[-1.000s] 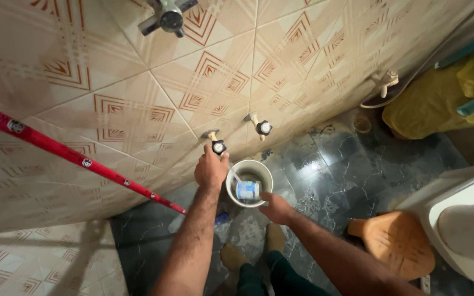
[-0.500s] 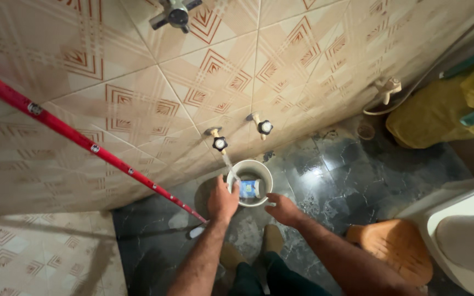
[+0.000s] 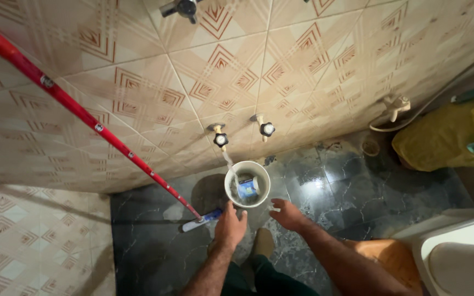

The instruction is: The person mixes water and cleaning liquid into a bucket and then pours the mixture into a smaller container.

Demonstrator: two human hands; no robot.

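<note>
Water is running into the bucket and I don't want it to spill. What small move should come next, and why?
Probably wait with both hands off: the tap streams into the white bucket, which looks only partly filled around a floating blue-and-white container. Left hand and right hand hover empty nearby.

Both forearms are bare, with no sleeves, watch or rings showing, and fine dark hair runs along them down to the left hand [image 3: 230, 226] and right hand [image 3: 288, 214]. The legs wear dark green trousers [image 3: 253, 279]. On the feet are tan, dusty-looking sandals [image 3: 261, 241], one mostly hidden.
</note>
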